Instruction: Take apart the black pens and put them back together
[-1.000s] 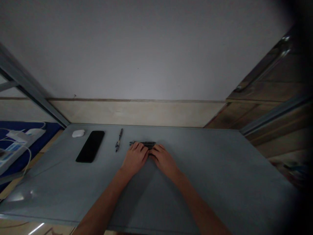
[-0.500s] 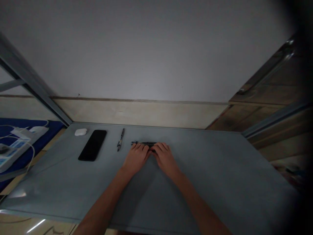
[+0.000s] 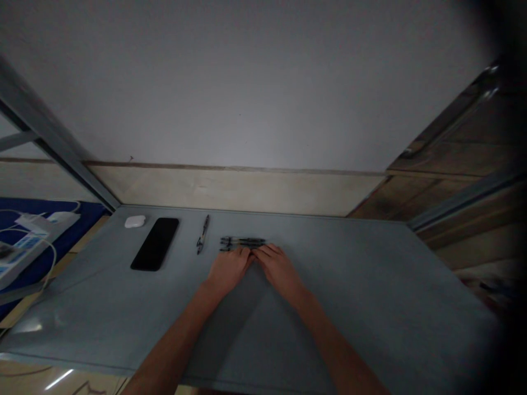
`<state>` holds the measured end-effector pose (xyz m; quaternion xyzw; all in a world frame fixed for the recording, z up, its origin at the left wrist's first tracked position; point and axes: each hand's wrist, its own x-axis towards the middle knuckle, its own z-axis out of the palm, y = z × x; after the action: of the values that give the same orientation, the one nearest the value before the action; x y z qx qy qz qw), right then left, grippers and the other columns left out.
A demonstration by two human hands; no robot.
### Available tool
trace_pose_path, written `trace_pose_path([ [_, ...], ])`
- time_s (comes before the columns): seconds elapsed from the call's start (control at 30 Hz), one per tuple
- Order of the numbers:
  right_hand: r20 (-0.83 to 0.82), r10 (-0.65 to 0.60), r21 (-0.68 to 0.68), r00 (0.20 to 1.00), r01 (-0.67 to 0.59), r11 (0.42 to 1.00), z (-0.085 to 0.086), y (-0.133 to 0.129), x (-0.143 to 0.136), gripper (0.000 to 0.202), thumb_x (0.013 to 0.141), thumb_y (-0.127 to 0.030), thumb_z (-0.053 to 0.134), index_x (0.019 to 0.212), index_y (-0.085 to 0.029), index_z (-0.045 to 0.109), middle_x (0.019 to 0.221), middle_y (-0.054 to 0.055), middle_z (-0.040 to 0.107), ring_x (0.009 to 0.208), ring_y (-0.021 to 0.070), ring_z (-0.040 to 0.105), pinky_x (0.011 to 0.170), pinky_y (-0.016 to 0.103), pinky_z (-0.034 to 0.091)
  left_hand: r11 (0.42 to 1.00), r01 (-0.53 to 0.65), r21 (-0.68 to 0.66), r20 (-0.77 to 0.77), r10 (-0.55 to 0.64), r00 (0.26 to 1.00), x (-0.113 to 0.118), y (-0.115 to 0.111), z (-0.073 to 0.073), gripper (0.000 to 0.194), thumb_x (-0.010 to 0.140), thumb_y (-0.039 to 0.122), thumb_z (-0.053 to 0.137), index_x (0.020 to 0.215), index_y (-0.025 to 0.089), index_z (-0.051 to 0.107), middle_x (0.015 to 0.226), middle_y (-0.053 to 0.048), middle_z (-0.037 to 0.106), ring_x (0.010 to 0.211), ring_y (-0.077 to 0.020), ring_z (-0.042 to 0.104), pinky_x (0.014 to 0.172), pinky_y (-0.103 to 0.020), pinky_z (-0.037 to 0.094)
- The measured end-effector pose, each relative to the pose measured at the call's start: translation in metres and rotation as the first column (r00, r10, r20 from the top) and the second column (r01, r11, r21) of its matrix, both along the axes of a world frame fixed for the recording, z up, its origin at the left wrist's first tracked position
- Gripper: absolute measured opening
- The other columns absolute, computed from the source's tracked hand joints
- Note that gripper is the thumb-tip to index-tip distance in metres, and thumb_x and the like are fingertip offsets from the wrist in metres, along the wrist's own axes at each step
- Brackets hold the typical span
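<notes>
Several dark pens [image 3: 242, 241] lie side by side on the grey table, in a short row running left to right. My left hand [image 3: 230, 269] has its fingers bent over the nearest pen, whose tip [image 3: 223, 249] sticks out on the left. My right hand [image 3: 278, 269] meets it at the fingertips and presses on the right part of that same pen. Both thumbs are tucked close together, partly hidden. A separate pen [image 3: 202, 235] lies further left, pointing away from me.
Left of the single pen are a black smartphone [image 3: 155, 244] and a white earbud case [image 3: 135, 221]. A power strip [image 3: 31, 247] with cables sits on blue fabric beyond the table's left edge. A pale wall board [image 3: 239, 189] borders the table's far side.
My hands have drawn slightly back toward me, uncovering more of the pens in the row. The separate pen, phone and case stay where they were.
</notes>
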<state>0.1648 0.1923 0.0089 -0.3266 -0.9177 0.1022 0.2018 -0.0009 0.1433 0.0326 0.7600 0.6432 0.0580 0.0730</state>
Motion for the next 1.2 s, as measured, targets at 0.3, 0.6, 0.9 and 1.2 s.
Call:
trace_pose_path([
  [0.3, 0.029, 0.092, 0.036, 0.995, -0.093, 0.995, 0.004, 0.001, 0.005, 0.018, 0.092, -0.015, 0.056, 0.102, -0.018, 0.071, 0.094, 0.007, 0.072, 0.088, 0.0216, 0.062, 0.081, 0.037, 0.047, 0.995, 0.078, -0.060, 0.189, -0.065, 0.980, -0.010, 0.002, -0.002, 0.038, 0.100, 0.037, 0.035, 0.103, 0.019, 0.069, 0.099, -0.009, 0.073, 0.090, -0.0235, 0.069, 0.080, -0.033, 0.050],
  [0.6, 0.077, 0.131, 0.173, 0.988, -0.143, 0.974, 0.009, -0.010, 0.002, 0.021, 0.091, -0.011, 0.054, 0.107, -0.013, 0.068, 0.098, 0.011, 0.070, 0.092, 0.0243, 0.060, 0.088, 0.039, 0.048, 0.973, 0.189, -0.133, 0.517, -0.095, 0.851, -0.027, 0.001, 0.011, 0.040, 0.098, 0.035, 0.037, 0.083, 0.019, 0.070, 0.078, -0.003, 0.071, 0.070, -0.0172, 0.063, 0.067, -0.025, 0.045],
  [0.9, -0.266, 0.042, -0.005, 0.963, -0.045, 0.999, 0.019, 0.002, 0.009, 0.016, 0.090, -0.027, 0.062, 0.103, -0.020, 0.068, 0.094, 0.007, 0.070, 0.091, 0.0227, 0.061, 0.084, 0.038, 0.050, 0.995, 0.096, -0.013, 0.575, -0.071, 0.815, -0.018, 0.005, 0.005, 0.035, 0.096, 0.038, 0.042, 0.079, 0.017, 0.063, 0.069, -0.001, 0.063, 0.062, -0.0139, 0.055, 0.059, -0.024, 0.034],
  [1.2, -0.401, -0.288, -0.422, 0.870, 0.104, 0.901, 0.023, -0.007, 0.004, 0.029, 0.093, -0.043, 0.051, 0.079, -0.020, 0.061, 0.064, -0.001, 0.060, 0.057, 0.0135, 0.054, 0.053, 0.024, 0.038, 0.999, 0.025, 0.046, 0.593, -0.047, 0.804, -0.001, -0.002, 0.010, 0.034, 0.094, 0.037, 0.043, 0.072, 0.018, 0.059, 0.062, 0.000, 0.058, 0.055, -0.0120, 0.050, 0.054, -0.024, 0.030],
])
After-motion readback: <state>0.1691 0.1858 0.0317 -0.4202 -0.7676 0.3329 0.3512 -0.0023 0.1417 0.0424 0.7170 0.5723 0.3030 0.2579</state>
